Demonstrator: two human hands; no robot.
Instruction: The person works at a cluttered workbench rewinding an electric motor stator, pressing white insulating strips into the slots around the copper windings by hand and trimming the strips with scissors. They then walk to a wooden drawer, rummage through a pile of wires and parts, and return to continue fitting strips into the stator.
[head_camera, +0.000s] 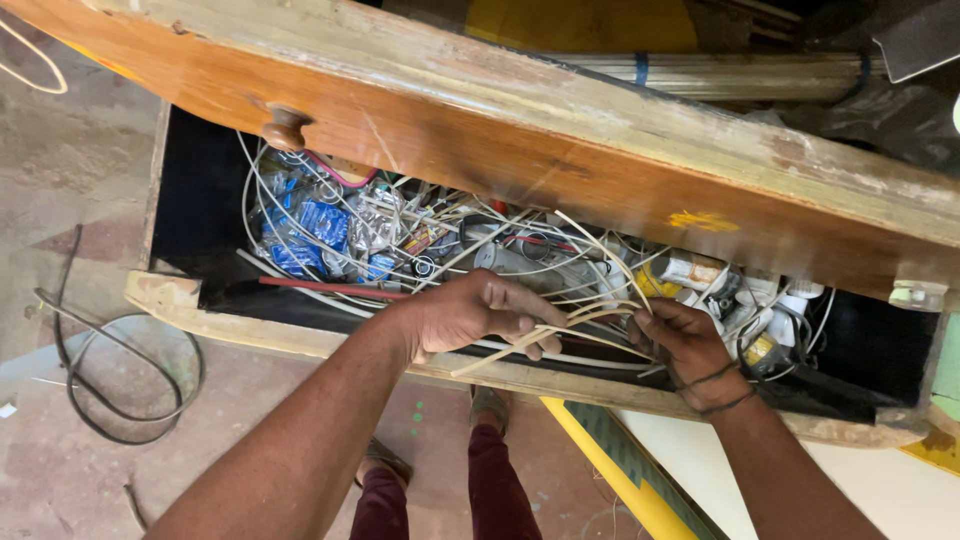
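I look down into an open wooden drawer (300, 340) full of clutter. My left hand (470, 312) reaches in over the front edge and closes around a bundle of thin cream-coloured cable ties (585, 325). My right hand (685, 345), with dark thread bands at the wrist, grips the same bundle from the right side. The strips fan out between and above both hands. White wires (300, 225) loop through the drawer behind them.
Blue plastic packets (310, 235) lie at the drawer's left, small tubes and bottles (700, 275) at its right. The drawer front has a round wooden knob (285, 128). A black cable (110, 380) coils on the floor at left. My feet and maroon trousers (480, 480) stand below.
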